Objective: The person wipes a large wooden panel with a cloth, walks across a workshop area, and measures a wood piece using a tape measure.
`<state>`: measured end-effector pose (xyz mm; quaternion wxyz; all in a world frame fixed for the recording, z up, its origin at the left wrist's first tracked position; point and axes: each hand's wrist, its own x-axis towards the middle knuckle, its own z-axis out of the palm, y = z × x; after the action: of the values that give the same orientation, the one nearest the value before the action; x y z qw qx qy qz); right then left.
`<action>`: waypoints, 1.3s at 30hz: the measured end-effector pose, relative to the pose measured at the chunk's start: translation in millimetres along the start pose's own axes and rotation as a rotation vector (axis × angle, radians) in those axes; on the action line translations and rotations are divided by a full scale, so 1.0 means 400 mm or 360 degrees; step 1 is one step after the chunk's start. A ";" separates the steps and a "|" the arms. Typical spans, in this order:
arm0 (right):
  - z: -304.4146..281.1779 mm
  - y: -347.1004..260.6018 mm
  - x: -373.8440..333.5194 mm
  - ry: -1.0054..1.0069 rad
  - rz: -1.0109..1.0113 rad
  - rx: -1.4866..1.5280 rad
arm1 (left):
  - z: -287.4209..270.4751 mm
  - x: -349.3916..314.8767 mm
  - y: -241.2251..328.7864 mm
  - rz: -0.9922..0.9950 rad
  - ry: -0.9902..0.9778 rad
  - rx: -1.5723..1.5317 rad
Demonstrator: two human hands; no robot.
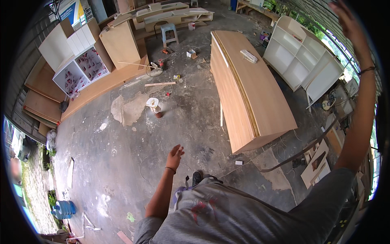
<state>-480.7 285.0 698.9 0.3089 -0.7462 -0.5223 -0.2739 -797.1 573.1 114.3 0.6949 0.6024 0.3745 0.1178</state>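
Left hand (pixel 174 157) out low in front of the body, over the concrete floor (pixel 126 171); fingers half curled, loose, can't tell if anything is pinched at the tips. Thin dark band on that wrist. Right hand (pixel 351 28) raised high at the upper right edge, arm stretched up, fingers mostly straight and unclenched, nothing visible in the grip; tips run toward the dark rim. Dark band on this wrist too.

Big pale wood cabinet (pixel 260 77) nearest the left hand, standing on the floor ahead and to its right, well apart from the fingers. White bundle (pixel 248 56) lying on its top. White shelf unit (pixel 298 53) beyond it, left of the raised arm in view, compartments facing the cabinet.

Small white box (pixel 239 162) on the floor near the cabinet's close end. Brown container with a white top (pixel 154 106) on the floor ahead of the left hand, wood strip (pixel 160 83) past it, blue stool (pixel 168 34) farther back. White open cabinet with patterned lining (pixel 83 72) far left; blue water bottle (pixel 63 210) lower left. Dark shoe (pixel 196 177) just ahead of the grey shirt (pixel 248 211)
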 end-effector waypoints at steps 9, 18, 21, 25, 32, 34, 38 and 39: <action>0.657 -0.026 -0.028 -0.0412 0.0154 0.0273 | -0.028 0.418 0.470 0.0213 -0.0420 -0.0774; 1.065 0.077 -0.096 -0.0771 0.0680 0.0337 | 0.091 0.960 0.868 -0.0053 -0.0837 -0.1482; 1.129 0.122 -0.094 -0.0801 0.1014 0.0337 | 0.160 1.102 0.904 -0.0120 -0.0799 -0.1219; 1.239 0.235 -0.136 -0.0844 0.1247 0.0400 | 0.227 1.317 0.932 -0.0087 -0.0810 -0.1135; 1.373 0.423 -0.269 -0.0809 0.1732 0.0205 | 0.393 1.656 1.065 -0.0009 -0.0704 -0.0983; 1.409 0.489 -0.264 -0.0799 0.1845 0.0124 | 0.448 1.749 1.101 -0.0050 -0.0738 -0.0799; 1.461 0.607 -0.175 -0.0617 0.2244 0.0433 | 0.574 1.869 1.024 -0.0107 -0.0593 -0.0058; 1.467 0.647 -0.134 -0.0568 0.2160 0.0386 | 0.595 1.897 0.975 -0.0231 -0.0588 0.0097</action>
<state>-201.1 622.2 227.6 0.4019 -0.9005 -0.0119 0.1654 -2.2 957.5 186.3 0.7400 0.6059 0.2865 -0.0566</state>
